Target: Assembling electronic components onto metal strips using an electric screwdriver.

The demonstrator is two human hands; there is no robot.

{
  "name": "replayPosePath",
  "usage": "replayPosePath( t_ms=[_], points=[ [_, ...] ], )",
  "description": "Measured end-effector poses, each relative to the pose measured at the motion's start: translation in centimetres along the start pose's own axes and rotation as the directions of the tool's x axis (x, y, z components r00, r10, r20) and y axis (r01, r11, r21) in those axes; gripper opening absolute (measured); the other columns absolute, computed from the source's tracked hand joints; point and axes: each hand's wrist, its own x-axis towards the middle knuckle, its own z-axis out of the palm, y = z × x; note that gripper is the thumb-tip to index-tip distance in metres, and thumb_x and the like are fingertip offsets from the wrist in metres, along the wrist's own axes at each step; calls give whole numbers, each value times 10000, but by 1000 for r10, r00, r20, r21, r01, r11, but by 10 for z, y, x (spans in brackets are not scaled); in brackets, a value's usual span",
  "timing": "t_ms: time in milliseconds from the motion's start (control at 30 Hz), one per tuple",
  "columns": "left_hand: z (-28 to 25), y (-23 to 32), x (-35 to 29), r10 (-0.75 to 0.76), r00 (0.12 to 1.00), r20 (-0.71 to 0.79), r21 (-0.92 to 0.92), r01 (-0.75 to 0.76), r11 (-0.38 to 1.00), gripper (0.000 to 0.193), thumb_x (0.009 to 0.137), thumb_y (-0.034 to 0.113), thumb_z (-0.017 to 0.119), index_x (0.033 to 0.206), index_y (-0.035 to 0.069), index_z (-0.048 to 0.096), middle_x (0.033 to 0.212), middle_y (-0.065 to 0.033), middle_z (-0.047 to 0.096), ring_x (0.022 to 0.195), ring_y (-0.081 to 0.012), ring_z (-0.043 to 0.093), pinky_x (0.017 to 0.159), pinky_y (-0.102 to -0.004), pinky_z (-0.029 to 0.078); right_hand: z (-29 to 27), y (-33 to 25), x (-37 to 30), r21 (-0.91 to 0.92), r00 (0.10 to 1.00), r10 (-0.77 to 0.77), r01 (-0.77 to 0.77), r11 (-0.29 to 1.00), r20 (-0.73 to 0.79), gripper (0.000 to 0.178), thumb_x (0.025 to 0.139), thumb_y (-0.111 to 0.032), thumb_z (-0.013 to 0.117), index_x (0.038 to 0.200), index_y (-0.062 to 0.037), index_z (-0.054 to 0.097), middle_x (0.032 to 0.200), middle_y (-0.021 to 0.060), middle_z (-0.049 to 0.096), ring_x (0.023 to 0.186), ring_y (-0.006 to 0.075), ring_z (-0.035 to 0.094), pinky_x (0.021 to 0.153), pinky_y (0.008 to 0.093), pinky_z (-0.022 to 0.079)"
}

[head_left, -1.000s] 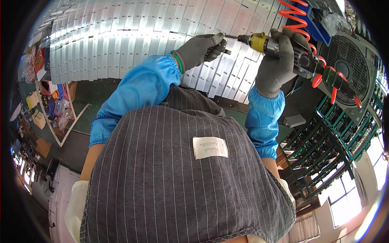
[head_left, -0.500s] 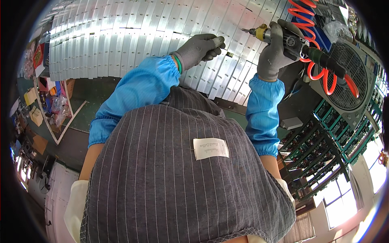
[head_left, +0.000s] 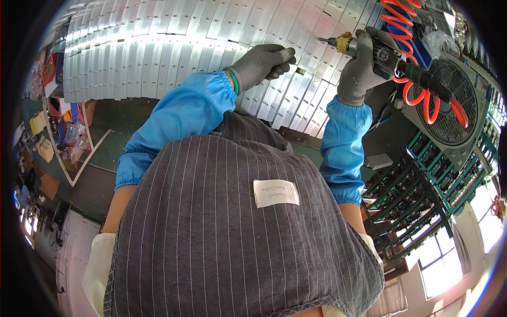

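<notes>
In a grey glove, my right hand point(head_left: 361, 74) is wrapped round an air screwdriver point(head_left: 384, 57) with a yellow collar. Its thin bit points left, over the metal strips. A coiled orange-red air hose point(head_left: 400, 31) runs from its rear end. To the left, my left hand point(head_left: 260, 65), also gloved, hovers over the strips with thumb and fingers pinched together. Whatever is between those fingertips is too small to make out. Under both hands lie several rows of silvery aluminium strips point(head_left: 158, 58), side by side and dotted with small holes or fasteners.
At the right stands a round-grilled fan point(head_left: 449, 100) beside a green rack point(head_left: 422, 179) of small dark parts. Pliers point(head_left: 381, 120) lie near my right sleeve. Clear plastic bags point(head_left: 439, 43) sit at the back right. A white-edged frame point(head_left: 74, 174) is on the left.
The screwdriver and my right hand have shifted very slightly to the right. My left hand keeps its pinch in nearly the same place.
</notes>
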Motion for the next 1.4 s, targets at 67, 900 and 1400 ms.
replayPosePath(
  t_ms=[67,900,1400],
  points=[
    [0,0,0,0,1000,0,0,0,1000,372,949,342,500,1045,-7,584,712,23,479,624,-64,396,591,-221,368,3,2,-3,47,1000,-11,10,999,19,192,699,46,645,887,27,612,809,117,635,734,189,629,717,308,529],
    [-4,-2,2,8,1000,7,-58,-8,998,346,946,254,513,1196,17,541,995,-47,609,855,-100,563,839,-243,477,7,-1,-15,27,999,-49,48,998,19,233,695,66,660,917,22,604,835,114,643,740,171,625,723,302,529],
    [-7,-9,3,47,999,16,-177,-43,983,330,955,202,475,1215,5,519,1056,-82,596,993,-145,578,917,-248,476,12,-6,-10,63,995,46,-52,997,91,226,704,74,635,922,25,605,837,111,641,744,160,627,728,293,524]
  ],
)
